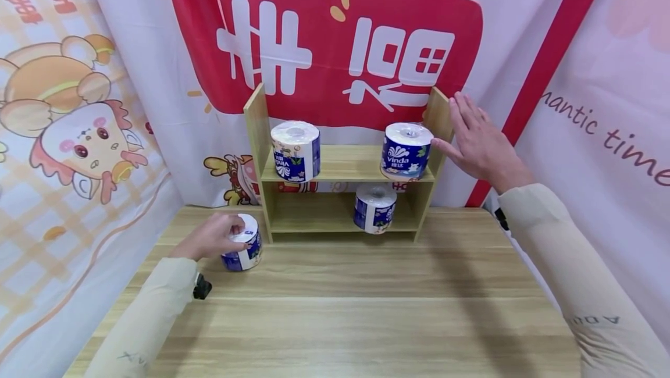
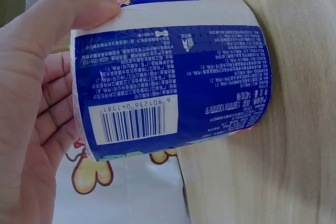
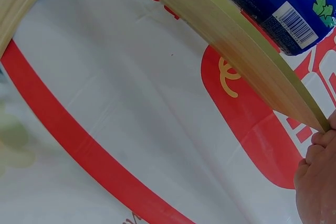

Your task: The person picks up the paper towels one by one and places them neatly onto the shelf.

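Note:
Left of a small wooden shelf (image 1: 340,163), my left hand (image 1: 211,237) grips a wrapped toilet roll (image 1: 250,253) that stands on the table. In the left wrist view, the thumb lies along the blue wrapper (image 2: 126,82) and the other fingers are over the roll's top end. My right hand (image 1: 481,142), fingers straight, is at the top of the shelf's right side panel (image 3: 247,61), its thumb near a toilet roll (image 1: 405,157) on the upper board. Another toilet roll (image 1: 295,154) stands at that board's left end. A further toilet roll (image 1: 375,210) sits on the lower board, right of its middle.
The shelf stands at the back of the wooden table (image 1: 335,308). Behind it hangs a printed curtain (image 1: 324,46) with a large red patch. More printed cloth (image 1: 73,163) closes off the left side, and a pale sheet (image 1: 607,151) the right.

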`<state>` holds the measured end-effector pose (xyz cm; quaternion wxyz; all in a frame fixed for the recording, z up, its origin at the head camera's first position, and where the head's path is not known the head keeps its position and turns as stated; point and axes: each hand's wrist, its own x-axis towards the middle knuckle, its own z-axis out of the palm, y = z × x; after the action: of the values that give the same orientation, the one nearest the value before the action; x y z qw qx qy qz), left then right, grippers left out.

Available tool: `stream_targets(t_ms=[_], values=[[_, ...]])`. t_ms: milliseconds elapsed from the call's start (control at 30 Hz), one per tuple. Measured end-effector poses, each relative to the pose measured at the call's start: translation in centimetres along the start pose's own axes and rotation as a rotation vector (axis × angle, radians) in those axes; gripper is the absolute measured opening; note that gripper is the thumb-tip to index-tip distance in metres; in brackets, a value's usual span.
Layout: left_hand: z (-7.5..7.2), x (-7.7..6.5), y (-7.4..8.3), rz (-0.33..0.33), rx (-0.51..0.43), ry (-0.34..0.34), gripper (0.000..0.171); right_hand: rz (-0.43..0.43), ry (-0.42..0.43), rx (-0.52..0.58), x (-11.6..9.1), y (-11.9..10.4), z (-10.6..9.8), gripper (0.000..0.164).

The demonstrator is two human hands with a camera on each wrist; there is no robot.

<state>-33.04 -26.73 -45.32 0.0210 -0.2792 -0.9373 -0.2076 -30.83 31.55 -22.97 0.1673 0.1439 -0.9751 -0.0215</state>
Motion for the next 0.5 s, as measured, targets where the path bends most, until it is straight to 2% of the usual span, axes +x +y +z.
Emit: stream_targets(t_ms=[500], values=[[-1.8,0.2,2.1,0.095,0.104,0.027,0.028,0.007,-0.001,-0.002,0.2,0.0,0.1,0.101]])
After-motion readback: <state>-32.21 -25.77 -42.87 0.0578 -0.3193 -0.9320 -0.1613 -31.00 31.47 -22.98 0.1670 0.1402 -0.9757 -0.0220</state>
